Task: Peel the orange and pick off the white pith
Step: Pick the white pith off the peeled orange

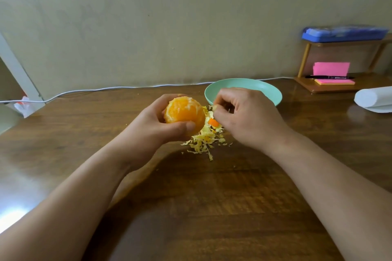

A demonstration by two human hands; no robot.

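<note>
Two bare forearms come in from the bottom edge, left forearm (70, 193) and right forearm (331, 186), both reaching toward the green bowl (273, 93).

Dark wooden table (212, 207) carries everything.

Wooden rack (367, 82): right of the bowl, against the wall. Blue case (343, 33) on its top shelf; pink notes (332, 69) and a black pen (331, 77) on its lower shelf.

White paper roll (373, 98): right of the bowl, in front of the rack, lying on its side.

Bowl: upright near the table's far edge.

Left hand (148, 127): left of the bowl and nearer the camera. Fingers and thumb clamped around the orange (183, 112), held off the table. Orange mostly stripped, flesh showing, with pale streaks on its upper side.

Right hand (248, 118): directly in front of the bowl, covering its near rim. Fingers curled, thumb and forefinger pinched together on a pith scrap (214, 108), close beside the orange.

Pith pile (203, 140): on the table in front of the bowl, below and between both hands, with a small orange peel bit (212, 122) in it.

White cable (106, 89): runs along the table's far edge, left of the bowl.
</note>
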